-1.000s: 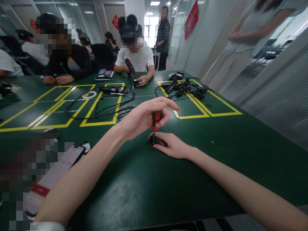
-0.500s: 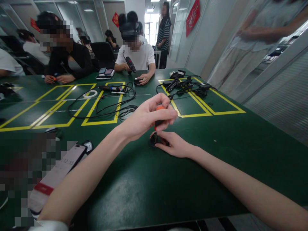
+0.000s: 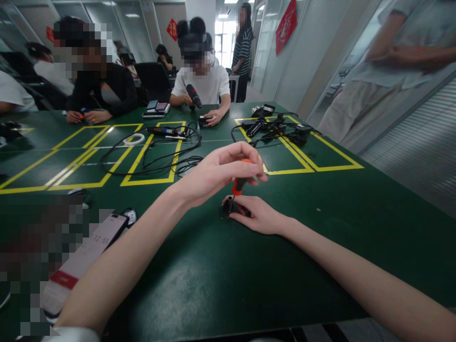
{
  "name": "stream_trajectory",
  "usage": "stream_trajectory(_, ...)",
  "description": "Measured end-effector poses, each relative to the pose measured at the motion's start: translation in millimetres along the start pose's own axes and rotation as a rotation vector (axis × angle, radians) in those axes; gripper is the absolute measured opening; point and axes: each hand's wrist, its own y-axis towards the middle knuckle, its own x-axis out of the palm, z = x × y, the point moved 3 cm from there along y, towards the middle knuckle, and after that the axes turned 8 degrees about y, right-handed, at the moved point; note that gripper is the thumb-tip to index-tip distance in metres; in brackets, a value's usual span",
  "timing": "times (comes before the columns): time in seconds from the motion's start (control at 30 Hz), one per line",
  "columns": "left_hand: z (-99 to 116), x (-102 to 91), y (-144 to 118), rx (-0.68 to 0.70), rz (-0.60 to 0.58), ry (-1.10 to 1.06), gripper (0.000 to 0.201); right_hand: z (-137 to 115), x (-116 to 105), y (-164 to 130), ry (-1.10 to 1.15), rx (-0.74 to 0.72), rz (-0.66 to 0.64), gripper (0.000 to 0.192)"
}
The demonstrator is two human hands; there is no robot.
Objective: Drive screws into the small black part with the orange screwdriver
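The screwdriver (image 3: 238, 186) stands nearly upright, long axis running from about 1 o'clock at the handle top down to 7 o'clock at the tip, so it leans a little to the right. It's got an orange handle with a black collar and a thin dark shaft, and the tip goes down onto a small black part (image 3: 228, 208) sitting on the green table (image 3: 320, 237) roughly mid-table in front of the person. The left hand (image 3: 217, 173) comes in from 8 o'clock and is curled over the top of the handle, fingertips pinching it, so most of the handle is tucked under the fingers. The right hand (image 3: 256, 214) comes in from 4 o'clock and lies low on the table, fingers closed around the small black part, holding it right at the base of the shaft. Further out at 11 o'clock there's a tangle of black cables (image 3: 160, 159) across the yellow tape lines (image 3: 149, 181), and at 8 o'clock a phone (image 3: 89, 247) lies flat.
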Motion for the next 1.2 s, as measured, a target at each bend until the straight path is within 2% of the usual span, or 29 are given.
stream_trajectory(0.13,-0.5,1.4,0.5,0.004,0.032,-0.039,0.029,-0.6,0.2,0.0,0.008,0.018,-0.013,0.028)
stream_trajectory(0.23,0.3,0.1,0.6,-0.017,0.045,-0.033,0.019,-0.5,0.5,0.3,0.007,0.020,-0.017,0.030)
stream_trajectory(0.3,2.1,-1.1,0.5,-0.017,0.013,-0.033,0.018,-0.4,0.5,0.3,0.006,0.012,-0.013,0.030)
stream_trajectory(0.43,4.7,-3.9,0.1,0.000,-0.064,-0.048,0.035,0.1,0.4,-0.1,0.006,-0.006,-0.001,0.030)
stream_trajectory(0.77,1.6,-4.2,0.9,-0.024,-0.025,-0.041,0.013,-0.8,-0.3,0.0,0.005,-0.012,0.000,0.035)
stream_trajectory(0.9,0.5,-3.1,1.6,-0.010,0.050,-0.073,0.027,-0.6,0.1,0.4,-0.006,0.010,-0.009,0.032)
stream_trajectory(0.97,0.5,-2.6,1.6,-0.016,0.063,-0.062,0.024,-0.4,0.1,0.5,-0.006,0.017,-0.014,0.030)
stream_trajectory(1.07,2.0,-2.3,1.3,-0.021,0.022,-0.037,0.019,-0.6,0.1,0.7,-0.002,0.016,-0.016,0.028)
stream_trajectory(1.2,3.8,-3.7,0.7,0.010,-0.059,-0.025,0.036,-1.6,0.2,0.5,-0.014,0.011,-0.014,0.026)
